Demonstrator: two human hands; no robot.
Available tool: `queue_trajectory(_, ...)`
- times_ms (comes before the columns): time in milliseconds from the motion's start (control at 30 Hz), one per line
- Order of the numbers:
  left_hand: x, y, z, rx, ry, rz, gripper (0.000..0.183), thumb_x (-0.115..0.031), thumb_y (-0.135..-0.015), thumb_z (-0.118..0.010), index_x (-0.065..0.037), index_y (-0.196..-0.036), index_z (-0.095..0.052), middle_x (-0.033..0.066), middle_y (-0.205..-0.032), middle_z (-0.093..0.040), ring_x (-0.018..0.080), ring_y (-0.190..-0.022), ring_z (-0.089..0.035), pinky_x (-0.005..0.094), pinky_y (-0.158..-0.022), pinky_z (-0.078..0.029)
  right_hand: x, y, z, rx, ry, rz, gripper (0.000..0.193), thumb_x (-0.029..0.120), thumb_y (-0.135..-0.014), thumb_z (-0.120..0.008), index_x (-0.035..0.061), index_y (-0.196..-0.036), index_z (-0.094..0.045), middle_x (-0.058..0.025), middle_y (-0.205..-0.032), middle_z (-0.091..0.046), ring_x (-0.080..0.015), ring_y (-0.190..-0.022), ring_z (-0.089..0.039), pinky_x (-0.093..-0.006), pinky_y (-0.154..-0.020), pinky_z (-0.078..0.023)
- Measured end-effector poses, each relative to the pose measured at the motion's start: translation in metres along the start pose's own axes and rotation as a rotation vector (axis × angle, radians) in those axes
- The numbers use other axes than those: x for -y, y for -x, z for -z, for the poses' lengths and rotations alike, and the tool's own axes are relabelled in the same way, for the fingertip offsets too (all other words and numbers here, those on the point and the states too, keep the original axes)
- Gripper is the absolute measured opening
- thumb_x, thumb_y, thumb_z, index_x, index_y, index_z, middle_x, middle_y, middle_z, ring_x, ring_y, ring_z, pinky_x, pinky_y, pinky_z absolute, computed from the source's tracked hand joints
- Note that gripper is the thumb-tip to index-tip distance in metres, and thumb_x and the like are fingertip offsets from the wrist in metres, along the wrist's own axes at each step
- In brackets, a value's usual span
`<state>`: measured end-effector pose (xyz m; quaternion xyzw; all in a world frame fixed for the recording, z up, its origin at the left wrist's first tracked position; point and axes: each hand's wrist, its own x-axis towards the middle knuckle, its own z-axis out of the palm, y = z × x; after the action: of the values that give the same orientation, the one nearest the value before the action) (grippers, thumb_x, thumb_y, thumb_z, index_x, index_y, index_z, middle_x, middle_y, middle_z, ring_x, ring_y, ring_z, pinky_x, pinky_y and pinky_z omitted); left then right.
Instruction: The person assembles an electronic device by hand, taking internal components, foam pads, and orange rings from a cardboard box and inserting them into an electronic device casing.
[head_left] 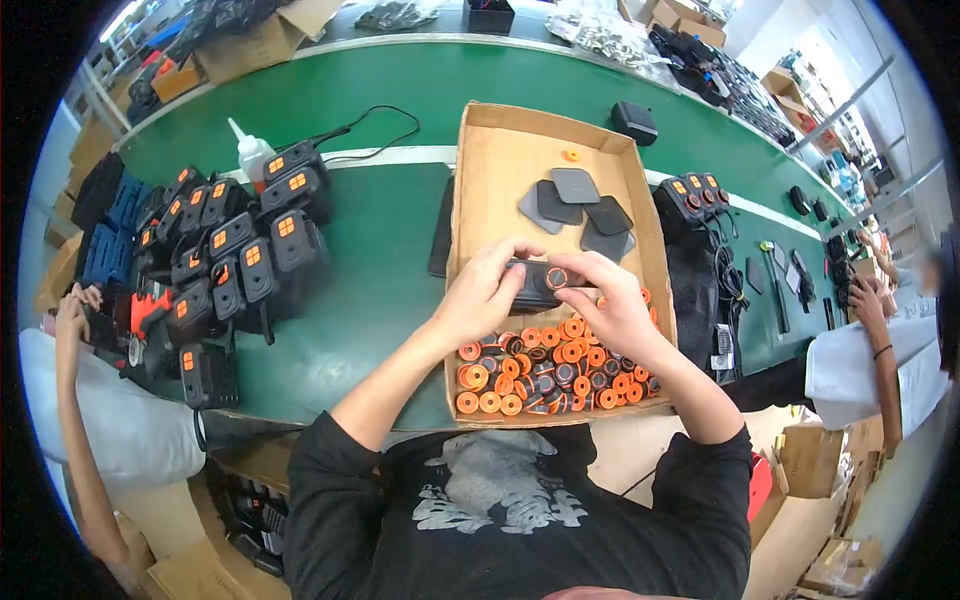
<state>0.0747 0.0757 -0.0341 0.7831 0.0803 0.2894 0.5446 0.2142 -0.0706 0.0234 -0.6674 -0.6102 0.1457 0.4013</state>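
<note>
Above the middle of a shallow cardboard tray, both hands hold a small black boxy device between them. An orange-ringed round knob sits on the device's right part. My left hand grips its left end, thumb and fingers closed round it. At the other end, my right hand has its fingers pressed by the knob. The device's underside is hidden. Below the hands, the tray holds many loose orange and black round knobs. Several flat grey and black rounded plates lie in its far part.
Left of the tray stand rows of black devices with orange squares, with a white squeeze bottle behind. Similar black devices and cables stand on the right. A black case lies beyond the tray. Co-workers' hands show at both sides.
</note>
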Motion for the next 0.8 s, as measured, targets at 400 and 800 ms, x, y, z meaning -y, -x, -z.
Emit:
queue_trajectory(400, 0.002, 0.000, 0.005, 0.067, 0.045, 0.071, 0.029, -0.007, -0.095, -0.043, 0.000, -0.121, -0.054, 0.0126, -0.116, -0.062, 0.0204, -0.110, -0.059, 0.0326, -0.095, -0.045, -0.024, 0.000, -0.021, -0.093, -0.025, -0.045, 0.037, 0.010, -0.077, -0.076, 0.0043, -0.109, -0.060, -0.0101, -0.109, -0.062, -0.0262, -0.105, -0.057, -0.0362, -0.091, -0.045)
queue_trajectory(800, -0.006, -0.003, 0.000, 0.011, 0.058, 0.083, 0.027, -0.015, -0.092, -0.058, 0.001, -0.114, -0.058, 0.0159, -0.109, -0.063, 0.0263, -0.103, -0.062, 0.0355, -0.089, -0.047, -0.031, 0.002, -0.033, -0.062, -0.346, -0.143, 0.037, 0.011, -0.082, -0.075, 0.0063, -0.109, -0.051, -0.0117, -0.120, -0.056, -0.0205, -0.108, -0.057, -0.0362, -0.092, -0.048)
